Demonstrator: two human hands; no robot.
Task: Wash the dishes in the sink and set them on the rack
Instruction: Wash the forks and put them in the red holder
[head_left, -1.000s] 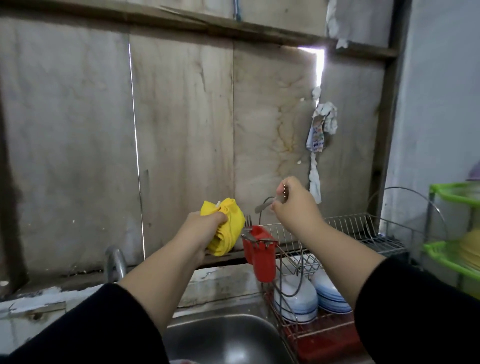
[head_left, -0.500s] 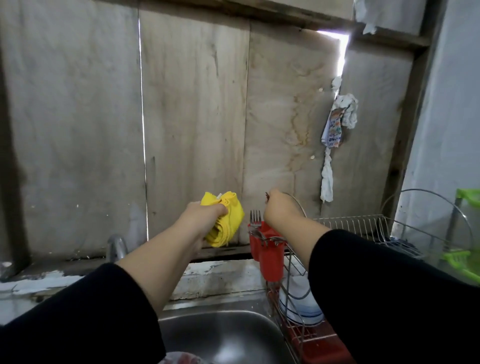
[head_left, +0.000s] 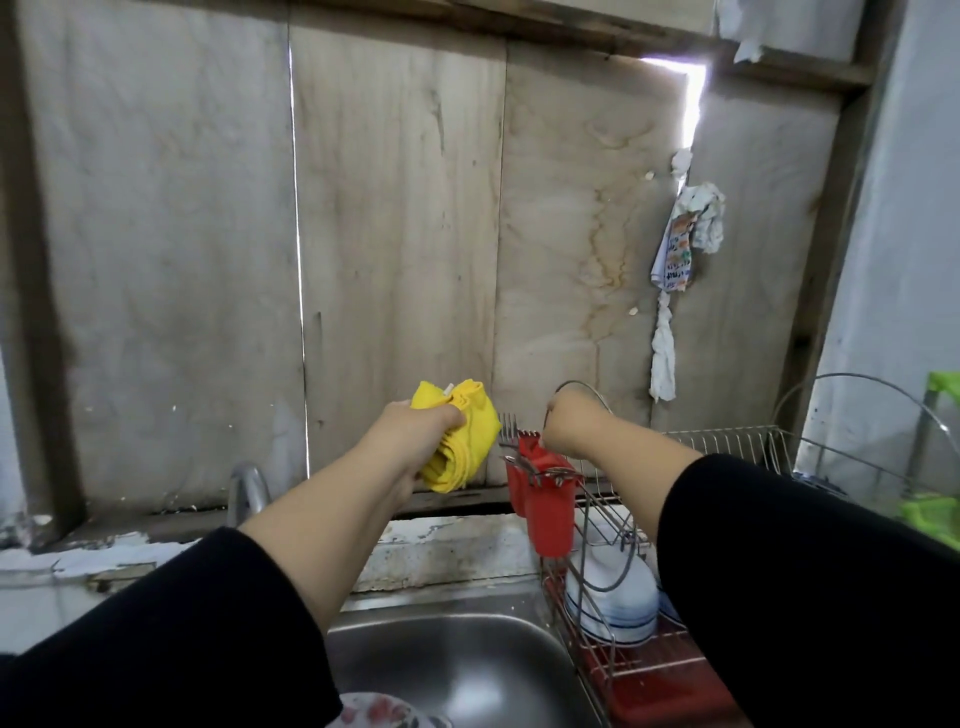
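Observation:
My left hand (head_left: 415, 434) is raised in front of the wall and grips a bunched yellow cloth (head_left: 460, 441). Just right of it, my right hand (head_left: 574, 423) is closed with the knuckles up, directly above the red cutlery holder (head_left: 550, 514). A thin metal utensil (head_left: 546, 418) pokes down from the fist toward the holder. A fork (head_left: 510, 427) stands in the holder, tines up. The holder hangs on the left end of the wire dish rack (head_left: 727, 441), and white bowls (head_left: 608, 605) with blue rims lie stacked in the rack below.
The steel sink (head_left: 467, 670) lies below my arms, with a patterned plate (head_left: 374, 712) at its near edge. A faucet (head_left: 249, 488) stands at the back left. The rack sits on a red drip tray (head_left: 660, 696). A green plastic shelf (head_left: 935, 512) stands far right. Rags (head_left: 685, 239) hang on the plywood wall.
My right hand has dropped from chest height, with a utensil held up, down onto the red cutlery holder. The left hand and cloth have barely moved. The view has shifted left.

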